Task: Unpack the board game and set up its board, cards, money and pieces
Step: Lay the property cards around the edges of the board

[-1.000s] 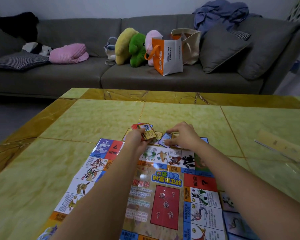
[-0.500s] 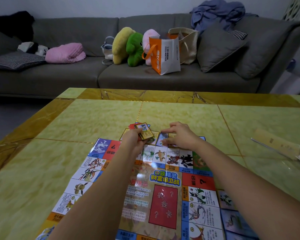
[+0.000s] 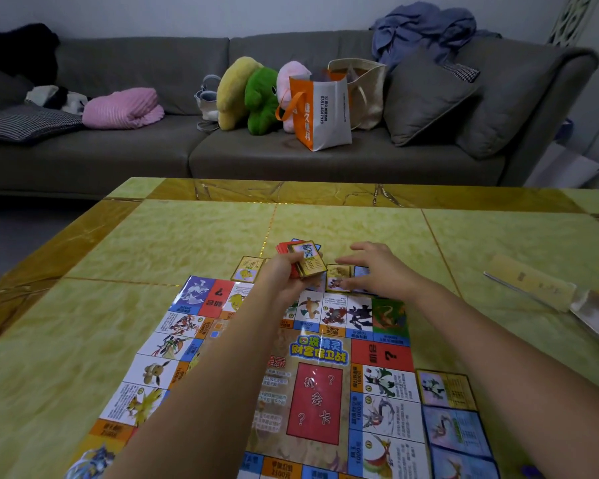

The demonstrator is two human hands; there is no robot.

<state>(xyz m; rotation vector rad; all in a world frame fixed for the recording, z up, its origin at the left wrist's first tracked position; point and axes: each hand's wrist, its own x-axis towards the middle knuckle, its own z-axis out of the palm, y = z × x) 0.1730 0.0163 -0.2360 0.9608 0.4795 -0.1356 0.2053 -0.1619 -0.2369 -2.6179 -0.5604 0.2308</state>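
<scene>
Card stack (image 3: 306,260) gripped by left hand (image 3: 283,274); right hand (image 3: 377,271) (fingers straight) over laid card (image 3: 338,271) at board (image 3: 317,399) edge

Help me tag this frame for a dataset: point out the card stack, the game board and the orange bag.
card stack (image 3: 308,259): head view, on the top card's face.
game board (image 3: 317,402): head view, on its red centre panel.
orange bag (image 3: 303,115): head view, on its orange side.

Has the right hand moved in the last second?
Yes, slightly: the right hand has raised and spread its fingers above the card at the board's far edge.
</scene>
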